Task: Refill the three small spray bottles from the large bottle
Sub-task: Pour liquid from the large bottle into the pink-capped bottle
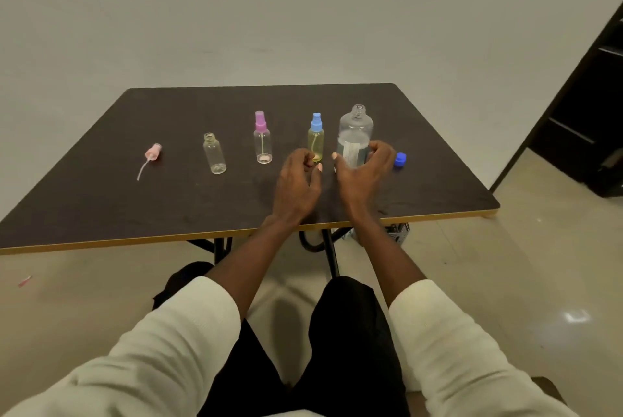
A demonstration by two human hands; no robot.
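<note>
Position: worn on the person's head, above the lap.
Direction: forward and down, toward 12 o'clock.
Nearness: table (pixel 101 200) at arm's reach.

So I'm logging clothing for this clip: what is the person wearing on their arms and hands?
Both arms wear loose off-white long sleeves pushed up, leaving the forearms bare. The left hand and right hand are bare: no gloves, rings, watch or bands visible.
</note>
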